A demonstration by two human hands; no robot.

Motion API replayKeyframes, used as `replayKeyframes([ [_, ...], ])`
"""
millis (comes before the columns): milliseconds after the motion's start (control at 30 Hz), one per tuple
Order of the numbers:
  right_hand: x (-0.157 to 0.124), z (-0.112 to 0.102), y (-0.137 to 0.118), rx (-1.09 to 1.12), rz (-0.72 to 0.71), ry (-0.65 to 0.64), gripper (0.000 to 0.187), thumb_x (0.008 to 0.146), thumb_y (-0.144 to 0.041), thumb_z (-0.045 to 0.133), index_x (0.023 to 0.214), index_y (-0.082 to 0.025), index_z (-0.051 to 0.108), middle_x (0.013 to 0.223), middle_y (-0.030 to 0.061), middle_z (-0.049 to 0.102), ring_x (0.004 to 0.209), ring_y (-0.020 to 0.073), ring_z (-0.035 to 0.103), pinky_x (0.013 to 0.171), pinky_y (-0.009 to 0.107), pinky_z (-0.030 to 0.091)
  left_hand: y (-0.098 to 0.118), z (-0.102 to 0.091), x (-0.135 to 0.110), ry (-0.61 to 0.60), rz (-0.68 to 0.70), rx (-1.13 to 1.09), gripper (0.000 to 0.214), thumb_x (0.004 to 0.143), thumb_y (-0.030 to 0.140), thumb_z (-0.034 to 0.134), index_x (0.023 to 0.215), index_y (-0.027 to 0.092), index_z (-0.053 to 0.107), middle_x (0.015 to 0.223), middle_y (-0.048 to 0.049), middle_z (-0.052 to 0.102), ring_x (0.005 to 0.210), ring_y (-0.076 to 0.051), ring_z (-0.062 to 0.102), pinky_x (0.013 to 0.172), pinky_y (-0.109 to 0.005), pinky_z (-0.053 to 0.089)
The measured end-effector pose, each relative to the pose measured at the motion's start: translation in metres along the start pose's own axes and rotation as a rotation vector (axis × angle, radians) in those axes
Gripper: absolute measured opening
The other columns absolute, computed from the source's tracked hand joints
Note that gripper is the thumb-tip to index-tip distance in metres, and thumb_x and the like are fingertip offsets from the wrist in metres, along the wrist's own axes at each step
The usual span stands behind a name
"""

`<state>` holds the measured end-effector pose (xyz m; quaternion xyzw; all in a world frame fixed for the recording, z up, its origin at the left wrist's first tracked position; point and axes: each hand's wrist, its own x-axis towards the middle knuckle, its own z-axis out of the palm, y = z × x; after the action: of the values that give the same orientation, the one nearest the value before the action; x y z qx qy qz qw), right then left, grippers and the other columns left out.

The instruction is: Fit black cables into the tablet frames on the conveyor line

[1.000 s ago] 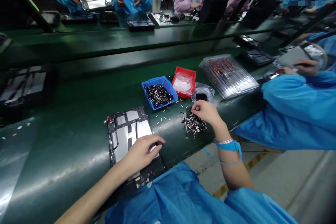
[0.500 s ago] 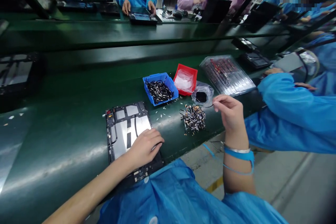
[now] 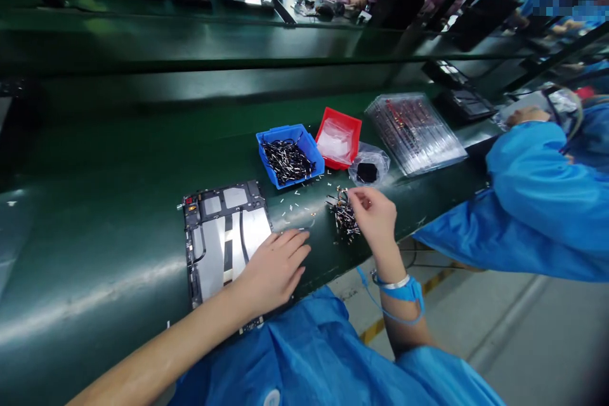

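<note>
Head view, looking down on a green conveyor belt (image 3: 118,203). Centre of the frame: an opened tablet chassis (image 3: 223,235) lies flat, inner side up. The left hand (image 3: 276,269) is spread palm-down, fingers loosely extended, over its lower right corner and the belt beside it, gripping nothing. Right of centre: the right hand (image 3: 375,216), wearing a blue wrist strap (image 3: 404,288), is narrowed to a thumb-and-forefinger pinch at the upper edge of a loose pile of small dark parts (image 3: 343,219). The pile sits on the belt just to the right of the chassis; whether a part is already between the fingertips cannot be told. Above the pile stand a blue bin (image 3: 289,155) of similar dark parts, a red bin (image 3: 339,139) holding something pale, and a clear bag (image 3: 368,168) with a black item inside. Further toward the upper right is a stack of clear trays (image 3: 413,133). Small white bits (image 3: 297,206) are scattered between the blue bin and the chassis. A neighbour's blue sleeve (image 3: 533,203) fills the right edge. Judgement on technique: the parts look tangled, so a single piece is best teased from the edge of the pile with the fingertips alone and lifted slowly enough that its neighbours drop away. The flat hand serves well as a steadying weight on the chassis, provided it bears on the frame and not on the exposed boards and cables. The scattered bits are best held clear of the open chassis.
</note>
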<state>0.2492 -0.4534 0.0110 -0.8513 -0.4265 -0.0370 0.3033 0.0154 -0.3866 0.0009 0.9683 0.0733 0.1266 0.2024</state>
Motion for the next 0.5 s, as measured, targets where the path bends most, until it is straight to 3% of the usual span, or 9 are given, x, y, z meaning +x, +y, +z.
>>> replayKeyframes([
  [100, 0.013, -0.010, 0.018, -0.150, -0.014, 0.104, 0.025, 0.085, -0.035, 0.049, 0.077, -0.020, 0.068, 0.071, 0.0047, 0.066, 0.070, 0.0188, 0.056, 0.063, 0.029, 0.037, 0.002, 0.011, 0.012, -0.127, 0.006, 0.104, 0.046, 0.093, 0.032, 0.046, 0.131, 0.008, 0.050, 0.144, -0.0161, 0.045, 0.134, -0.029, 0.040, 0.104, -0.043, 0.036],
  [200, 0.004, -0.015, 0.027, -0.309, 0.091, 0.070, 0.021, 0.082, -0.034, 0.054, 0.080, -0.020, 0.069, 0.071, 0.0040, 0.065, 0.066, 0.0178, 0.054, 0.056, 0.027, 0.030, -0.003, 0.018, 0.020, -0.214, 0.003, 0.155, 0.055, 0.094, 0.038, 0.044, 0.140, 0.007, 0.041, 0.150, -0.0161, 0.037, 0.141, -0.029, 0.030, 0.110, -0.045, 0.029],
  [367, -0.032, -0.017, 0.027, -0.374, 0.327, -0.126, 0.021, 0.081, -0.035, 0.058, 0.093, -0.023, 0.070, 0.064, 0.0002, 0.065, 0.056, 0.0146, 0.051, 0.051, 0.024, 0.022, -0.017, 0.016, 0.021, -0.212, 0.012, 0.177, 0.056, 0.096, 0.042, 0.041, 0.141, 0.009, 0.040, 0.153, -0.0136, 0.033, 0.141, -0.028, 0.030, 0.112, -0.042, 0.029],
  [500, -0.024, -0.017, 0.026, -0.330, 0.315, -0.037, 0.024, 0.082, -0.034, 0.056, 0.096, -0.022, 0.070, 0.069, 0.0024, 0.069, 0.062, 0.0174, 0.058, 0.054, 0.025, 0.028, -0.022, 0.013, 0.020, -0.204, 0.023, 0.183, 0.053, 0.096, 0.041, 0.041, 0.138, 0.010, 0.044, 0.151, -0.0142, 0.036, 0.140, -0.028, 0.032, 0.111, -0.040, 0.031],
])
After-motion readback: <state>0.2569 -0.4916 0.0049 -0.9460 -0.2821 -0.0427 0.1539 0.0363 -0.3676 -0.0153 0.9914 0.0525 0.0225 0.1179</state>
